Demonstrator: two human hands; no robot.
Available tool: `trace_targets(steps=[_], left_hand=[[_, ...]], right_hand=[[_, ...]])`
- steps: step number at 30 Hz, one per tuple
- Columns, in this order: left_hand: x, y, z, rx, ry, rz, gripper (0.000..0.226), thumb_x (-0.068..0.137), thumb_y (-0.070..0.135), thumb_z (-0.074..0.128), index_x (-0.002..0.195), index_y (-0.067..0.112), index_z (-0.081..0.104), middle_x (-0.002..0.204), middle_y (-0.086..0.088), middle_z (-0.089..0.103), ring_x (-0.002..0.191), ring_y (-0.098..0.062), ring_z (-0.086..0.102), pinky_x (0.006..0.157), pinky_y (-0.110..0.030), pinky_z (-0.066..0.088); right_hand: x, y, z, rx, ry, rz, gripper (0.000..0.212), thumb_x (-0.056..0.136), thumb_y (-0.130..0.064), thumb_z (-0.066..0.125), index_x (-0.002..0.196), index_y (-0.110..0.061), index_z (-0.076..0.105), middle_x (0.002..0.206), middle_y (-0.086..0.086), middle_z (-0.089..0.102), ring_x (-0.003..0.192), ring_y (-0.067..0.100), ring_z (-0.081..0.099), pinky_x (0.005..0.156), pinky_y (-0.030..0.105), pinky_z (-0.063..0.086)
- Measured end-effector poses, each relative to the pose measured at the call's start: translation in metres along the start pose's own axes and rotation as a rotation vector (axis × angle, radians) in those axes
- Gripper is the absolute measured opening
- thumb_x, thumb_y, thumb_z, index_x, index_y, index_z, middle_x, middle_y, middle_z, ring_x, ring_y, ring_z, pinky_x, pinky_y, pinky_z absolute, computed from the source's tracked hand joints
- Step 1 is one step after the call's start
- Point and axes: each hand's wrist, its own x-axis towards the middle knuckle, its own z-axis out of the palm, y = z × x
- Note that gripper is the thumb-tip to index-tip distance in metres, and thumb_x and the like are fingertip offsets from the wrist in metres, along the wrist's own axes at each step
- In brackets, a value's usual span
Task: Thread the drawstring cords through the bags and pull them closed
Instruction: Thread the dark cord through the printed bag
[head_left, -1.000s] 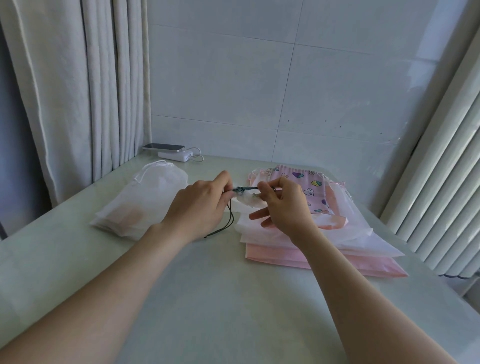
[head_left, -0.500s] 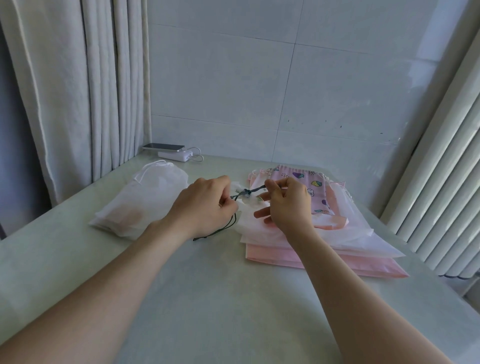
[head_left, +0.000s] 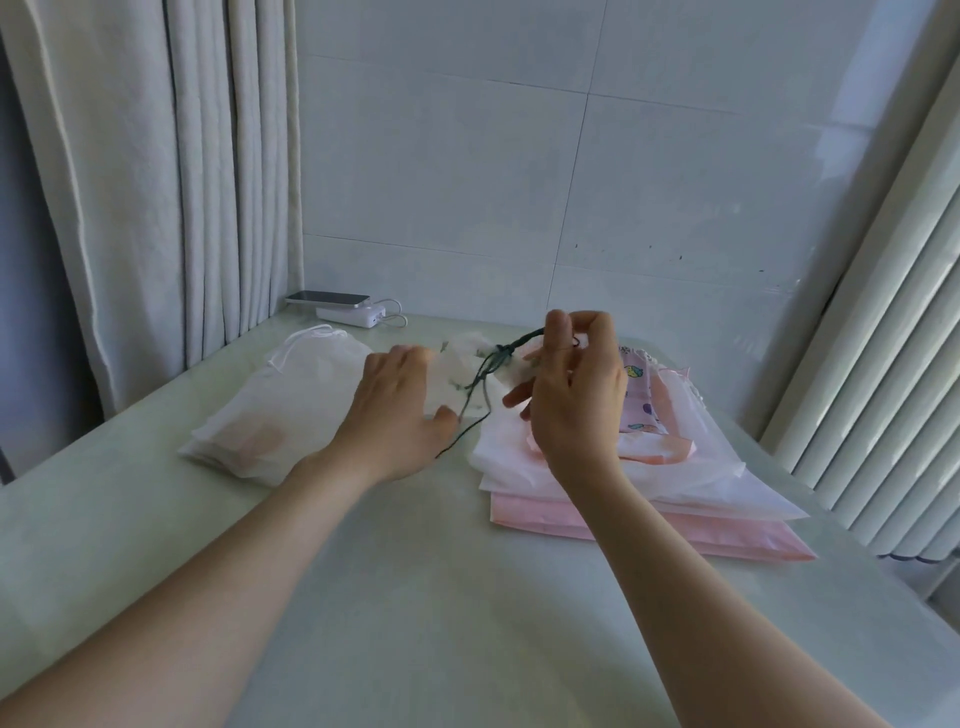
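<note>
Closing pull under way, I judge. The right hand (head_left: 576, 400) is raised and pinches the dark cord (head_left: 511, 345). The left hand (head_left: 400, 410) grips the small white bag (head_left: 457, 364), which lies between the hands, low over the desk (head_left: 415, 597). Risks: a hard tug drags the loose tail through, and a slack left grip lets the bag lift.

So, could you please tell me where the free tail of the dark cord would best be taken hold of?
Probably on the hanging stretch, pinched from the left: the dark cord dangles free there, right beside the left hand holding the small white bag, while the right hand pinches its upper end.
</note>
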Motion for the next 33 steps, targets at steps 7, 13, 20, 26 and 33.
trace_targets(steps=[7,13,20,26,33], left_hand=[[0.005,0.014,-0.016,-0.557,0.124,-0.087,0.021,0.110,0.031,0.046,0.119,0.018,0.060,0.113,0.009,0.070,0.106,-0.006,0.066,0.092,-0.032,0.050],[0.004,0.033,-0.030,-0.607,0.239,-0.145,0.036,0.113,0.030,0.039,0.144,0.013,0.045,0.142,0.000,0.060,0.131,-0.007,0.054,0.099,-0.017,0.036],[0.010,0.014,-0.038,-0.185,0.379,-0.425,0.026,0.105,0.027,0.044,0.101,0.005,0.059,0.101,-0.013,0.063,0.097,-0.040,0.057,0.077,-0.043,0.044],[0.007,0.003,-0.061,0.014,0.445,-0.498,0.016,0.097,0.023,0.044,0.102,0.010,0.050,0.096,-0.012,0.059,0.084,-0.037,0.054,0.072,-0.041,0.043],[0.005,-0.021,-0.069,0.132,0.644,-0.501,0.035,0.087,0.007,0.054,0.120,0.012,0.045,0.122,-0.015,0.058,0.115,-0.044,0.055,0.089,-0.051,0.039]], right_hand=[[-0.002,-0.004,-0.003,0.070,0.101,-0.085,0.038,0.096,-0.014,0.051,0.131,-0.028,0.044,0.130,-0.007,0.056,0.085,0.013,0.069,0.078,0.051,0.059],[-0.004,0.014,0.000,-0.073,-0.136,0.157,0.046,0.097,-0.022,0.055,0.141,-0.031,0.044,0.097,-0.012,0.064,0.082,-0.001,0.061,0.083,0.033,0.048],[-0.020,0.015,0.032,-0.041,-0.284,0.361,0.069,0.078,-0.040,0.062,0.143,-0.045,0.040,0.127,-0.003,0.061,0.107,0.026,0.066,0.085,0.045,0.057],[-0.028,0.014,0.052,0.245,-0.613,0.605,0.063,0.095,-0.030,0.068,0.151,-0.039,0.040,0.121,0.000,0.069,0.065,0.021,0.067,0.058,0.032,0.050],[-0.049,0.007,0.088,0.126,-0.535,0.213,0.056,0.092,-0.017,0.070,0.131,-0.043,0.040,0.074,0.009,0.068,0.054,0.022,0.060,0.052,0.033,0.052]])
